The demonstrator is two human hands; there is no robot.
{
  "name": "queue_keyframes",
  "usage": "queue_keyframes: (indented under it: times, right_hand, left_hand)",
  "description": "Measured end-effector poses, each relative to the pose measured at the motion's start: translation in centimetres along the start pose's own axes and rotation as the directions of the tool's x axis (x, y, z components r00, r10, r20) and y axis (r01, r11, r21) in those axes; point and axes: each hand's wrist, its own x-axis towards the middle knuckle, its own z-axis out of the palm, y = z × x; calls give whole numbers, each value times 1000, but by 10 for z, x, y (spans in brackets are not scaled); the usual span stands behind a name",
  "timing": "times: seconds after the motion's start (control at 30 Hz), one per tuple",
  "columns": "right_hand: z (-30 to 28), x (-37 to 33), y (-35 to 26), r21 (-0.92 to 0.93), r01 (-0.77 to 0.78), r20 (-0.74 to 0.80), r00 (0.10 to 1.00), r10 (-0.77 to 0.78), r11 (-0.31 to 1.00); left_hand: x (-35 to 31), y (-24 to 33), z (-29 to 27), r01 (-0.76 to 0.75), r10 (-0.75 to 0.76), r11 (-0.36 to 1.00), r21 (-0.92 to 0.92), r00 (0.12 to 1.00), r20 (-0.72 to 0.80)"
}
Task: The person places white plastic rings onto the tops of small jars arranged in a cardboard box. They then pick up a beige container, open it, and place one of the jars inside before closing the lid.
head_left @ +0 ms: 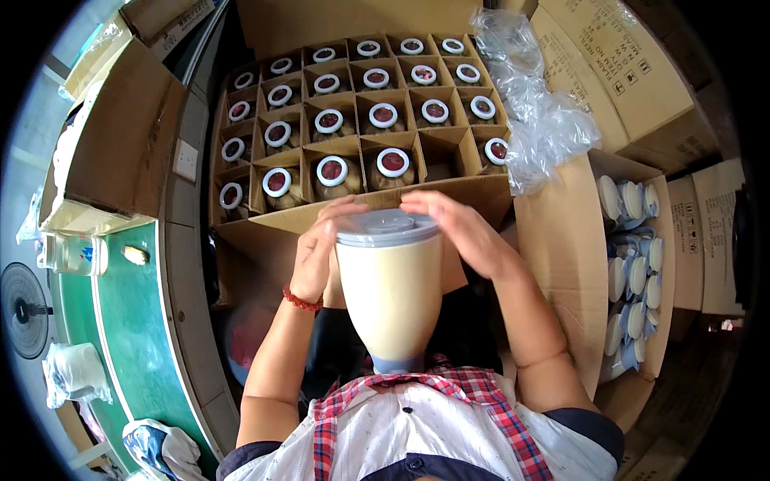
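In front of my chest stands a large cream-coloured canister [391, 293] that narrows downward to a blue-grey base. A grey lid [388, 228] with a raised middle covers its wide top. My left hand [314, 250], below a red bead bracelet [301, 299], curves round the lid's left side with its fingers on the far rim. Against the right side of the lid rests my right hand [465, 234], fingers reaching over the rim. Both hands hold the canister at its lid; what its base rests on is hidden.
Beyond my hands, a divided carton [277, 218] holds many jars with white-ringed, dark red lids. Crumpled clear plastic [525, 96] hangs over its right edge. An open box of pale-lidded containers [636, 276] stands right; a green table [132, 301] and brown box [124, 132] are left.
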Motion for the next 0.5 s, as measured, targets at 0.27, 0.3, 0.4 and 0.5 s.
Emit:
queue_keyframes:
  times: [0.27,0.3,0.4,0.5]
  right_hand:
    - [-20,73,87,794,-288,266,956,119,535]
    - [-4,83,115,749,-315,347,936,61,583]
    - [-8,66,97,664,-544,533,825,185,513]
    - [-5,9,11,-43,-103,207,972,110,994]
  left_hand:
    - [38,88,55,-212,155,762,611,977,146]
    - [40,96,69,-249,140,731,635,966,219]
    - [35,83,56,-305,139,737,603,942,306]
    - [-2,13,-3,-76,77,997,-16,991,106]
